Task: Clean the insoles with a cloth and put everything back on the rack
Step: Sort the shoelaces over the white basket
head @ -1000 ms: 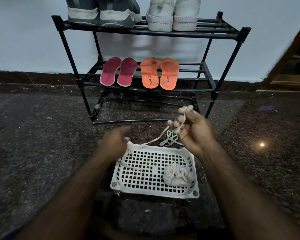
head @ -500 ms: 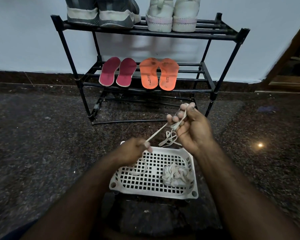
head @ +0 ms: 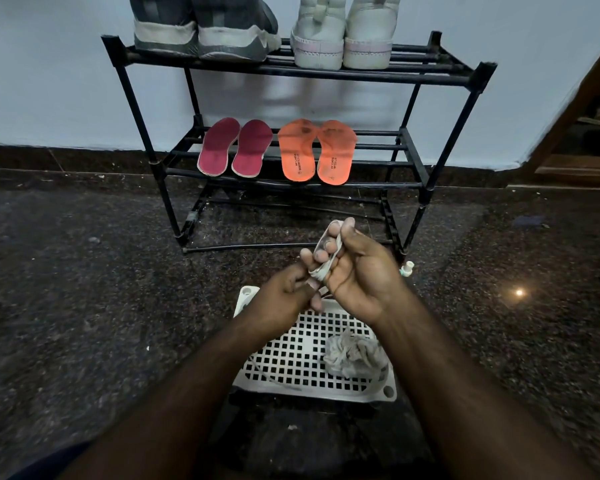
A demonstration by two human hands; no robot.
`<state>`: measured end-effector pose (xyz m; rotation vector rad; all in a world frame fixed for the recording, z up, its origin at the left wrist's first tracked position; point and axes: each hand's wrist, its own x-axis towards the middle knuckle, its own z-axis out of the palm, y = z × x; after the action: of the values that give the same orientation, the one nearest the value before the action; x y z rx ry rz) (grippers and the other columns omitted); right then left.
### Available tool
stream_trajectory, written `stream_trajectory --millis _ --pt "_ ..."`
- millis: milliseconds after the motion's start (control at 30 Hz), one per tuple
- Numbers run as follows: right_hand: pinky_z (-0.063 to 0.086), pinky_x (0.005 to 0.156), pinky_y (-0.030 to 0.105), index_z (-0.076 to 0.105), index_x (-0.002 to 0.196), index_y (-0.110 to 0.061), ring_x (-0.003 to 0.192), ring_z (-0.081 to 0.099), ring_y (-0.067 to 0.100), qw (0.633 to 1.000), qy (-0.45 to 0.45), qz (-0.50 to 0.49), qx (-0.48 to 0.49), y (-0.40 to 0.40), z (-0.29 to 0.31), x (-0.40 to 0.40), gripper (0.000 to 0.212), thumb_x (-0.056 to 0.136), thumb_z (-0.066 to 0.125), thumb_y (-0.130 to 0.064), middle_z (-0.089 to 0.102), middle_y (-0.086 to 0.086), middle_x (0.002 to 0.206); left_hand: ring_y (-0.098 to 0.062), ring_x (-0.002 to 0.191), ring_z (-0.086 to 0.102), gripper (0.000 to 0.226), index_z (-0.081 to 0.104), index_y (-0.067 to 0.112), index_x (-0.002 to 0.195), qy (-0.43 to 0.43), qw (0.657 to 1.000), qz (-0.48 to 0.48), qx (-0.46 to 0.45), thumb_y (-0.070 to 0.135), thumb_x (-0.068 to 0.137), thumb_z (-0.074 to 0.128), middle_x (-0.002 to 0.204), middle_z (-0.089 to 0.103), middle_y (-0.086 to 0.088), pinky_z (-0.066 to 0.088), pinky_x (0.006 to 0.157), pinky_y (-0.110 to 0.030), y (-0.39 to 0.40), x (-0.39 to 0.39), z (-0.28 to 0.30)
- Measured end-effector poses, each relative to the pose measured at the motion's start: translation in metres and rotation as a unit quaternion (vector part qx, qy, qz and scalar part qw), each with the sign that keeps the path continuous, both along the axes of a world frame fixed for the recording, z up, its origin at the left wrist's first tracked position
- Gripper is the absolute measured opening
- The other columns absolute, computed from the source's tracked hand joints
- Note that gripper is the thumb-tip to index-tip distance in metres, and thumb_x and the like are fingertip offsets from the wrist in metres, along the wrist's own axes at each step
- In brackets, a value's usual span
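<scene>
The step in hand looks like winding a lace (head: 326, 268) into a neat bundle before it goes back on the rack (head: 413, 157). To do it well, the turns should stay snug and even round the fingers, with the loose tail fed in under light tension so nothing slips off.

The right hand (head: 357, 275) is raised above the tray (head: 284, 362), its fingers (head: 329, 244) slightly spread with the lace looped round them. The left hand (head: 286, 299) sits just beside it, fingertips pressed together, pinching the lace's free end.

The cloth (head: 352, 353) lies crumpled in the tray. The red insoles (head: 234, 147) and orange insoles (head: 316, 152) rest on the middle shelf.
</scene>
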<state>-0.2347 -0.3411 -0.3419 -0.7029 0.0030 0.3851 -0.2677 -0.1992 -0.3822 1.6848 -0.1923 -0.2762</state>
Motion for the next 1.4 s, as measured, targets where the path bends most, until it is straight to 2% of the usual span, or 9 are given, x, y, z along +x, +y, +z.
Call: stream_trajectory --millis 67,167,333,433,533,800,1000,1200,1400 --pt "0.055 0.088 0.041 0.058 0.088 -0.008 0.061 0.055 0.018 1.000 -0.003 -0.030 0.002 -0.003 0.002 0.002 0.026 0.097 0.048 -0.030 0.054 0.005 0.066 -0.017 0.070 0.064 0.015 0.062 0.021 0.094 -0.013 0.999 0.014 0.039 0.017 0.103 0.051 0.072 0.062 -0.003 0.055 0.075 -0.044 0.000 0.002 -0.007" --pt "0.056 0.087 0.042 0.059 0.088 -0.008 0.062 0.056 0.019 0.999 -0.002 -0.042 -0.002 -0.006 0.003 0.002 0.025 0.094 0.050 -0.030 0.054 0.006 0.067 -0.009 0.070 0.056 0.018 0.063 0.037 0.102 -0.087 0.982 0.113 0.122 0.019 0.097 0.062 0.089 0.060 -0.001 0.049 0.064 -0.031 0.003 0.009 -0.012" --pt "0.056 0.086 0.043 0.059 0.088 -0.007 0.062 0.056 0.019 0.999 -0.007 0.036 -0.026 0.004 0.002 -0.005 0.029 0.102 0.044 -0.029 0.055 0.006 0.067 0.003 0.133 0.046 0.063 0.035 0.027 0.154 -0.092 0.992 0.063 0.050 0.008 0.099 0.058 0.150 0.045 0.012 0.043 0.103 -0.016 0.003 0.013 -0.008" --pt "0.055 0.086 0.042 0.058 0.088 -0.007 0.060 0.055 0.018 0.999 -0.014 0.038 -0.020 0.007 0.005 -0.007 0.030 0.102 0.043 -0.029 0.053 0.006 0.066 -0.011 0.101 0.066 0.026 0.062 0.019 0.123 -0.063 0.995 0.038 0.063 0.009 0.100 0.054 0.110 0.072 0.004 0.050 0.084 -0.028 -0.002 0.008 -0.008" --pt "0.055 0.086 0.043 0.059 0.089 -0.007 0.060 0.056 0.019 0.999 -0.018 -0.037 -0.031 0.003 0.007 -0.004 0.030 0.102 0.043 -0.028 0.054 0.006 0.066 -0.014 0.063 0.060 0.021 0.060 0.017 0.089 -0.029 0.997 0.017 0.071 0.013 0.105 0.046 0.070 0.064 0.002 0.051 0.064 -0.038 -0.004 0.003 -0.007" --pt "0.052 0.067 0.029 0.060 0.091 -0.009 0.067 0.061 0.019 0.917 -0.094 -0.144 -0.360 -0.012 -0.018 0.010 0.031 0.106 0.039 -0.026 0.064 0.007 0.073 0.004 0.063 0.055 0.016 0.066 0.030 0.090 -0.080 0.971 0.003 0.225 0.036 0.100 0.055 0.075 0.065 0.018 0.049 0.062 -0.028 0.011 0.001 0.008" --pt "0.048 0.058 0.024 0.061 0.091 -0.008 0.060 0.062 0.016 0.840 -0.088 0.056 -0.533 -0.002 -0.025 -0.004 0.034 0.105 0.039 -0.030 0.067 0.008 0.071 -0.002 0.085 0.058 0.009 0.065 0.034 0.088 -0.189 0.940 0.019 0.283 0.037 0.096 0.062 0.092 0.060 0.017 0.053 0.077 -0.039 0.023 0.006 0.021" --pt "0.050 0.092 0.053 0.064 0.102 0.002 0.054 0.055 0.021 0.908 -0.007 0.213 -0.361 -0.004 -0.018 -0.011 0.040 0.106 0.037 -0.027 0.056 0.010 0.064 -0.007 0.084 0.061 0.009 0.065 0.031 0.084 -0.220 0.950 0.092 0.200 0.027 0.092 0.066 0.092 0.058 0.013 0.057 0.074 -0.047 0.036 0.013 0.018" --pt "0.056 0.077 0.040 0.064 0.090 -0.005 0.050 0.047 0.016 0.951 -0.020 0.245 -0.187 -0.015 -0.003 -0.011 0.036 0.102 0.044 -0.033 0.044 0.003 0.059 -0.022 0.081 0.068 0.012 0.068 0.032 0.087 -0.143 0.975 0.101 0.134 0.041 0.092 0.062 0.085 0.069 0.004 0.057 0.076 -0.055 0.042 0.019 0.005"
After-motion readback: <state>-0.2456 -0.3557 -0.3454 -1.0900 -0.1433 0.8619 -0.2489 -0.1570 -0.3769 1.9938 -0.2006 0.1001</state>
